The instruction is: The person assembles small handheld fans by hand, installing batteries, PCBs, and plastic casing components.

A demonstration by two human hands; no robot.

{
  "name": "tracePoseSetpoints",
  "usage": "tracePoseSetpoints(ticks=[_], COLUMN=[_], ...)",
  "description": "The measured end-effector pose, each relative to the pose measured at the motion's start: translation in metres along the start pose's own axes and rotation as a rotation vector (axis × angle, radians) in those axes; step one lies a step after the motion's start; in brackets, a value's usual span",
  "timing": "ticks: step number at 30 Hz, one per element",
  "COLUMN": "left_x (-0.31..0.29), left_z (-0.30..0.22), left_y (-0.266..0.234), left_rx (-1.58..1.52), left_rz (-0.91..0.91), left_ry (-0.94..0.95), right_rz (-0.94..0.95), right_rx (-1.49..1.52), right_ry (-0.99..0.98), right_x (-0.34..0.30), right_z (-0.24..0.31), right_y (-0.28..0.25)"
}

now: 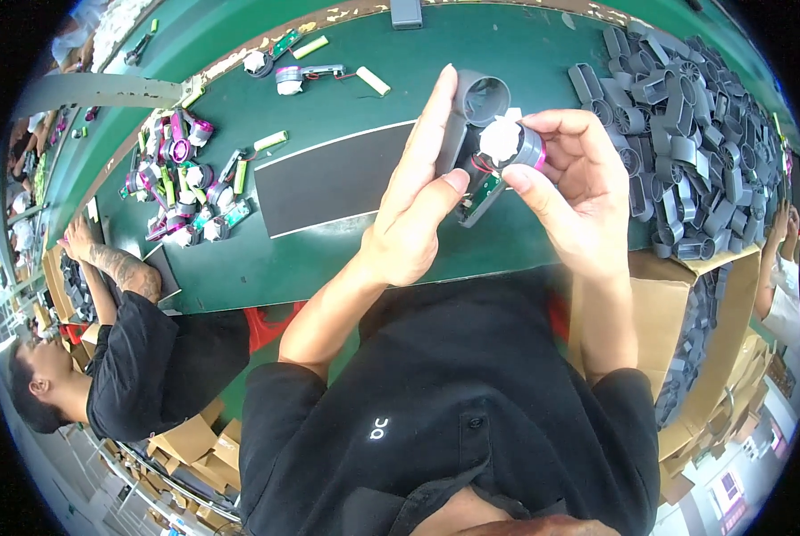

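My left hand (pixel 407 210) is closed around a dark grey plastic housing (pixel 484 98), whose round open end points up and away from me. Between the thumb and fingers of my right hand (pixel 586 183) is a small motor (pixel 502 140) with a white wrap on top and a magenta ring at its side. The motor sits right against the housing. Red wires and a green circuit board (pixel 482 191) show below it, near my left thumb. How far any part sits inside the housing is hidden by my hands.
A black mat (pixel 328 183) lies on the green table left of my hands. Wired motors with green batteries form a heap (pixel 181 183) farther left. Grey housings pile up (pixel 686 134) at right, above a cardboard box (pixel 632 295). A co-worker (pixel 172 366) sits at left.
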State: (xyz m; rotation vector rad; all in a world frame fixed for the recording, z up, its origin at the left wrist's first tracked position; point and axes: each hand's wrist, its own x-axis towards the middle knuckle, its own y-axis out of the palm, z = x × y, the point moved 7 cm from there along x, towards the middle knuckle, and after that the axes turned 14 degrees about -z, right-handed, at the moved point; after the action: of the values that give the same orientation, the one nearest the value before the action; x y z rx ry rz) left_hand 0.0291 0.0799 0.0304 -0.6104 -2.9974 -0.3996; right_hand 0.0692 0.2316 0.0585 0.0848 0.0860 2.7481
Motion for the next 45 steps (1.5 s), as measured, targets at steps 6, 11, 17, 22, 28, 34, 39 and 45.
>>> tracePoseSetpoints(ticks=[6, 11, 17, 22, 28, 34, 39, 45], left_x=[0.001, -0.001, 0.004, 0.002, 0.002, 0.002, 0.000, 0.003], left_z=[0.001, 0.000, 0.000, 0.000, -0.003, -0.010, -0.001, 0.007], left_y=[0.007, 0.008, 0.010, 0.011, 0.007, 0.003, 0.002, 0.001], left_rx=[-0.106, -0.115, -0.143, -0.149, 0.132, 0.095, 0.064, 0.184], left_rz=[-0.097, -0.126, -0.144, -0.134, -0.152, -0.053, -0.129, 0.037], left_ry=[-0.046, -0.088, -0.087, -0.047, 0.101, 0.113, 0.062, 0.000], right_rz=[0.033, 0.009, -0.039, -0.065, -0.165, -0.141, -0.130, -0.110], right_rx=[-0.044, -0.014, 0.022, 0.004, -0.021, -0.097, -0.096, -0.088], right_ry=[0.022, -0.018, -0.055, -0.081, -0.084, -0.079, -0.084, -0.060], right_x=[0.003, 0.004, 0.008, 0.009, 0.018, 0.021, 0.021, 0.024], right_z=[-0.003, -0.002, 0.000, 0.005, 0.003, 0.005, 0.004, 0.000], right_y=[0.002, 0.004, 0.005, 0.001, -0.007, -0.006, -0.006, -0.007])
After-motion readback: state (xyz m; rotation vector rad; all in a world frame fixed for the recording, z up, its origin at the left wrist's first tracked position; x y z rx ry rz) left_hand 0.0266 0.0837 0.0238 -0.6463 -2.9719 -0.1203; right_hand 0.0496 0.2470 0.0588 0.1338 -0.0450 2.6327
